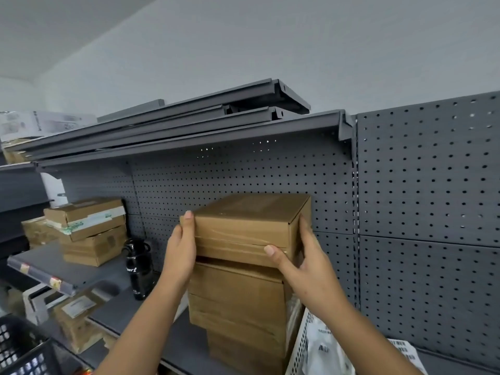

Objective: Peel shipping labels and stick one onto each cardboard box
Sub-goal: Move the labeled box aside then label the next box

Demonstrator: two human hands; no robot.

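Observation:
A brown taped cardboard box [243,226] sits on top of a stack of cardboard boxes [238,307] on a grey shelf. My left hand [181,250] grips the top box's left side, thumb up at its top corner. My right hand [300,263] holds its right side, thumb across the front face and fingers round the right edge. No label shows on the top box's visible faces. A sheet of barcode labels [405,350] lies on the shelf at the lower right.
A black bottle [139,269] stands left of the stack. More cardboard boxes [89,231] sit on a shelf at the left. A white perforated basket [303,345] with white bags is at the stack's right. A black crate [24,350] is at lower left. Grey pegboard [427,185] backs the shelves.

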